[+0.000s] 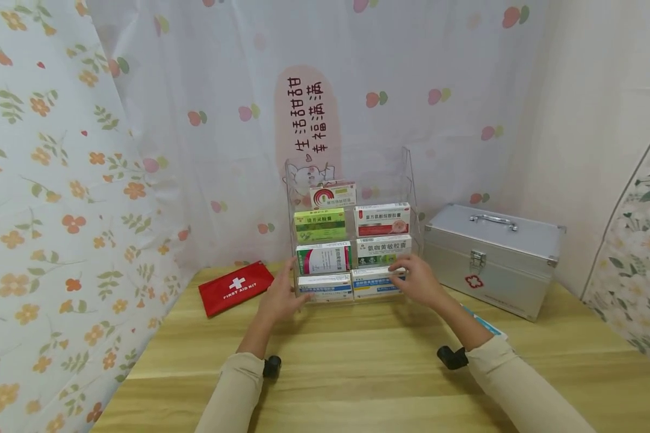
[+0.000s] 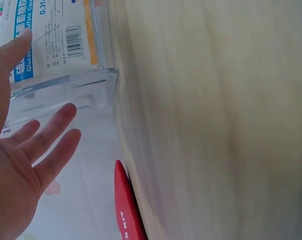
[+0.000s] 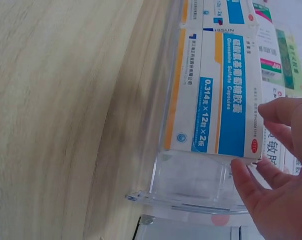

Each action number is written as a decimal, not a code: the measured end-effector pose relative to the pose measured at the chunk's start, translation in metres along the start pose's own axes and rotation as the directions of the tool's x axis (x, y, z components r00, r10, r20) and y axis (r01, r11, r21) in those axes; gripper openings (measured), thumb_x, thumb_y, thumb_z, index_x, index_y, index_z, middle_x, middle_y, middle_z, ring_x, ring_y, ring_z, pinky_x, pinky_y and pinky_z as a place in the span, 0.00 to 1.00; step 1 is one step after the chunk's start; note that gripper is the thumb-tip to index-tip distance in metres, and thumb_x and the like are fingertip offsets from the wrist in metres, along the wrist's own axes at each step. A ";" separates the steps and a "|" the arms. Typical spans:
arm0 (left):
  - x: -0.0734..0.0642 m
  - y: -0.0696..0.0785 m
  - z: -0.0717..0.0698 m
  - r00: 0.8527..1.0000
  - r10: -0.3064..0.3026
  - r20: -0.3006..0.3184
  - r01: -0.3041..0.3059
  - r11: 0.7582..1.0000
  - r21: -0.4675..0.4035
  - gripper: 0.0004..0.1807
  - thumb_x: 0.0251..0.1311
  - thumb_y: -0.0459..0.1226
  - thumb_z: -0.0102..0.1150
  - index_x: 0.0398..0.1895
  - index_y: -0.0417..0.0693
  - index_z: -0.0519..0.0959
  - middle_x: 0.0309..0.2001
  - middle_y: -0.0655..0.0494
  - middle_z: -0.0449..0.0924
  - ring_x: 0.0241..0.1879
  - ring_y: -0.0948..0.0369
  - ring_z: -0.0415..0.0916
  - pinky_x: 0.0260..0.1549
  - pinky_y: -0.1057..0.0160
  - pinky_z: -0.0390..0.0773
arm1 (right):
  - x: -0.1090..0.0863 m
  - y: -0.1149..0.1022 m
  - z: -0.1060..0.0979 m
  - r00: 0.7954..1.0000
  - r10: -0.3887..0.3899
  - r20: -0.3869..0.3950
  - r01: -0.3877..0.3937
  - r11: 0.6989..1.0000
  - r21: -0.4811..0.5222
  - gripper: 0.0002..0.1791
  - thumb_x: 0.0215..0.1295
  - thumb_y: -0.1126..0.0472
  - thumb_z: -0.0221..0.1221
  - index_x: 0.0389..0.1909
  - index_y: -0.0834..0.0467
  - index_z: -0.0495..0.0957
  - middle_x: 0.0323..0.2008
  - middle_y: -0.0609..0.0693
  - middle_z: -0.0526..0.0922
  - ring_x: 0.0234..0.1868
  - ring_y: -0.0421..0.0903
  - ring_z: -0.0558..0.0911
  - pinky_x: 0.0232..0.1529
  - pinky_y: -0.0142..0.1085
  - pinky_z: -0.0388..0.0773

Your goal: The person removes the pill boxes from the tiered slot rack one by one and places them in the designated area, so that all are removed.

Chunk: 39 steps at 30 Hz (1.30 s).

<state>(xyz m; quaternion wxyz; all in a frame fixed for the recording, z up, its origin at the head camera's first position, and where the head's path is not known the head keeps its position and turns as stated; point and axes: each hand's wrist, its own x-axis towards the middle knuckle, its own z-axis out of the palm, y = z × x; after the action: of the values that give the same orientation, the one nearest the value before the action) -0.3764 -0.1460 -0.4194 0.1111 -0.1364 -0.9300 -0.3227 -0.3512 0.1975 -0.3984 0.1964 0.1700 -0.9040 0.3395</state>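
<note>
A clear tiered display rack (image 1: 411,174) holds two columns of medicine boxes, with a single box (image 1: 333,196) in the top tier. My right hand (image 1: 419,281) holds the upper right corner of the white-and-blue glucosamine box (image 3: 233,95) in the bottom right slot, index finger at its top edge and thumb at its end. On the other side my left hand (image 1: 283,296) is spread around the rack's lower left corner. Its thumb reaches across the front of the bottom left glucosamine box (image 2: 45,45), while its other fingers extend outside the rack's clear side wall.
A red first aid pouch (image 1: 235,288) lies left of the rack on the wooden table (image 1: 346,373). To the right stands a silver metal case (image 1: 487,258) with a handle. A blue-and-white flat item (image 1: 487,325) shows partly behind the right forearm. Patterned curtains hang behind.
</note>
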 end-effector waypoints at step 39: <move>0.011 0.003 -0.003 0.998 -0.025 0.052 0.028 0.999 -0.047 0.56 0.47 0.42 0.79 0.74 0.66 0.51 0.63 0.51 0.69 0.52 0.52 0.76 0.52 0.44 0.78 | 0.003 0.011 0.000 0.997 0.074 0.027 -0.076 0.994 0.072 0.07 0.57 0.73 0.63 0.30 0.61 0.88 0.48 0.63 0.83 0.51 0.60 0.80 0.51 0.54 0.78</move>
<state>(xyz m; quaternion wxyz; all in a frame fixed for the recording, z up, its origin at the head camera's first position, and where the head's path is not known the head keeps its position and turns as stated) -0.3858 -0.1439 -0.4118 0.0798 -0.1349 -0.9263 -0.3427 -0.3590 0.2050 -0.4028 0.1661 0.1471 -0.8990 0.3774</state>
